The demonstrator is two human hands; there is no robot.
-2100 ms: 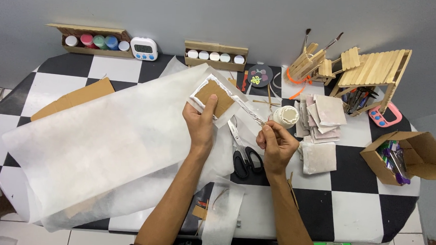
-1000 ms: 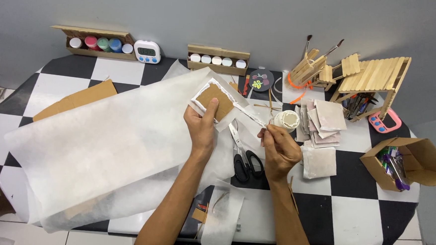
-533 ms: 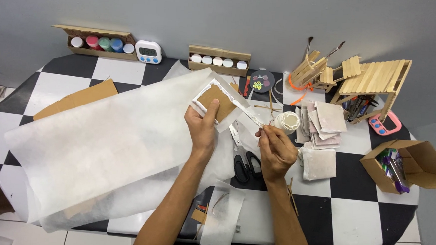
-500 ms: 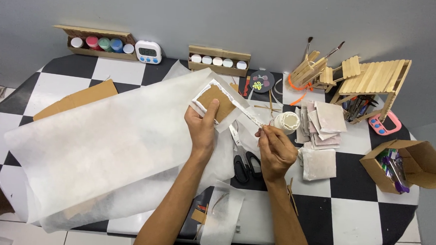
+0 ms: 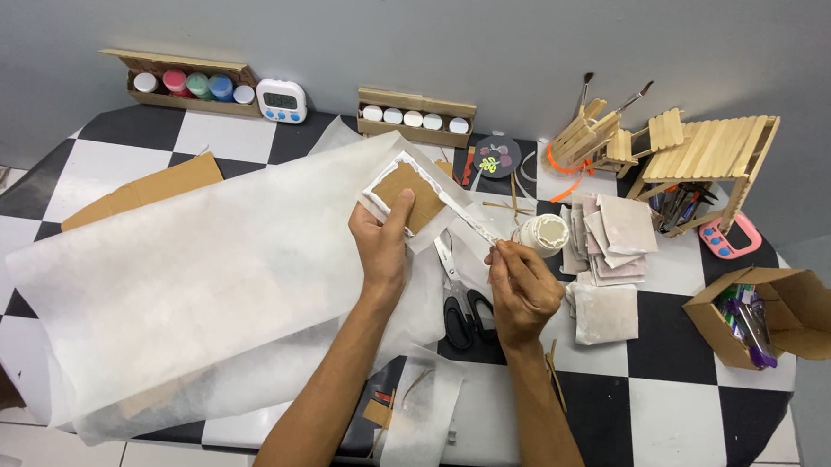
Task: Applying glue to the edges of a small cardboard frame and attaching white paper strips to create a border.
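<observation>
Two hands over the table centre. Left hand grips a small brown cardboard square with a white border, thumb on its face, fingers curled behind; square sits raised and tilted above the big white tissue sheet. Right hand is closed in a pinch on a thin stick whose far end touches the square's right edge. Stick tip detail too small to tell.

Black-handled scissors lie flat between the two hands, blades pointing toward the square. Small white round pot just beyond the right hand's fingertips. Stack of whitish paper-covered squares right of the pot, one more pad below it.

Tissue sheet covers most of the left half of the checkered table; brown cardboard piece pokes out at its upper left. Narrow tissue strip hangs at the near edge between the forearms.

Back row: cardboard tray of coloured paint pots, white digital timer, second tray with white-lidded pots. Right back: craft-stick structure, brushes standing in a stick holder. Far right: open cardboard box with purple items inside.
</observation>
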